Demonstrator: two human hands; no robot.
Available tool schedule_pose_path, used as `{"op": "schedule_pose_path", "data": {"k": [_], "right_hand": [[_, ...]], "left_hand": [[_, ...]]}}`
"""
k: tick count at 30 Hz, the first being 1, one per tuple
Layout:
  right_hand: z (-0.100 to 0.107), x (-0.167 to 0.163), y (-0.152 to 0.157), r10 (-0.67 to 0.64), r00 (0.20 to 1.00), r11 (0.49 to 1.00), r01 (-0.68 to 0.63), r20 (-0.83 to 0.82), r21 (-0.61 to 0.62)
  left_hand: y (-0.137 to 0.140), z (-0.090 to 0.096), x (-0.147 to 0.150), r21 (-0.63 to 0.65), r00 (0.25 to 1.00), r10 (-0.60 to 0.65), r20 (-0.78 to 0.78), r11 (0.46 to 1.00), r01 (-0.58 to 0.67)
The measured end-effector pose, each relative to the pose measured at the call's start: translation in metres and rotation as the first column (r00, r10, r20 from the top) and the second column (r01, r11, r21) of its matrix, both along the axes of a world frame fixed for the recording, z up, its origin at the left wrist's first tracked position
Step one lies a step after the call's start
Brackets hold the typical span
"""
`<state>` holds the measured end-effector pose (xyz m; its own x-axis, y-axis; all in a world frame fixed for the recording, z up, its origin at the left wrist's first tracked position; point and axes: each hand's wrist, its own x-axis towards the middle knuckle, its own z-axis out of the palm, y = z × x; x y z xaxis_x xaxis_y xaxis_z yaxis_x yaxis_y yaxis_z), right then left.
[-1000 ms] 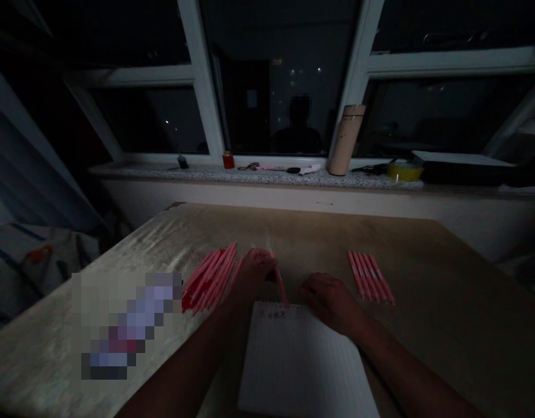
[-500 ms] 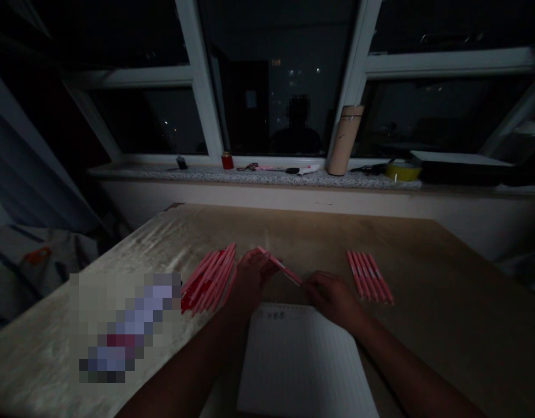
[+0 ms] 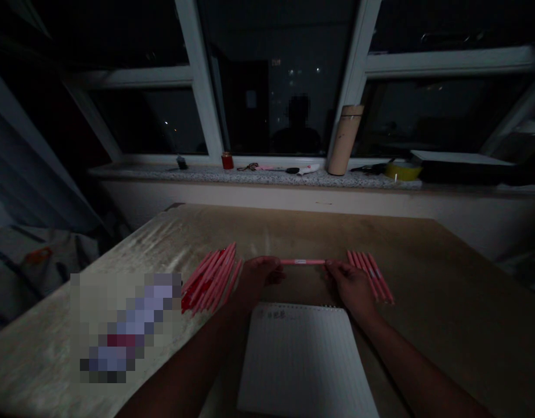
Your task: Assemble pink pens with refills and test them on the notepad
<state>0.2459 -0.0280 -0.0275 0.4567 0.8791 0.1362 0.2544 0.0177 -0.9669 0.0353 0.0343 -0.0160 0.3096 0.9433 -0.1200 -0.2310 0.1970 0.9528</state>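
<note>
A pink pen (image 3: 301, 262) with a small white label lies level between my two hands, above the top of a notebook. My left hand (image 3: 262, 273) pinches its left end, and my right hand (image 3: 348, 281) pinches its right end. Left of my left hand is a loose heap of pink pens (image 3: 213, 278) with something red under it. Several more pink pens (image 3: 372, 273) lie side by side in a row just beyond my right hand, which partly covers them. The spiral notebook (image 3: 304, 360), open at a lined page with faint writing at the top, lies below both hands.
On the table (image 3: 302, 223), a blurred-out bluish object (image 3: 134, 325) lies at the left. Along the window sill (image 3: 267, 177) stand a tan cylindrical bottle (image 3: 346, 139), a small red jar (image 3: 227, 161) and a yellow tape roll (image 3: 402, 170). A curtain (image 3: 36, 168) hangs at the left.
The pen has turned from slanting to level. My right hand has moved right and up and now grips its right end; my left hand has shifted slightly right.
</note>
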Motion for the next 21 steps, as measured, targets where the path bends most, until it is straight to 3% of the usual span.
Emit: {"op": "schedule_pose_path", "data": {"k": [7, 15, 21], "right_hand": [[0.0045, -0.0047, -0.0042, 0.021, 0.997, 1.0, -0.02, 0.069, -0.021], [0.0071, -0.0076, -0.0053, 0.032, 0.999, 0.999, -0.031, 0.029, -0.03], [0.0051, -0.0084, -0.0042, 0.033, 0.999, 0.999, -0.033, -0.024, 0.004]], "left_hand": [[0.0058, -0.0018, -0.0047, 0.004, 0.998, -0.015, -0.062, 1.0, 0.015], [0.007, 0.0018, -0.006, -0.068, 1.0, -0.012, -0.011, 0.998, 0.011], [0.0067, 0.0002, -0.0063, -0.045, 1.0, -0.017, -0.011, 0.999, 0.016]]}}
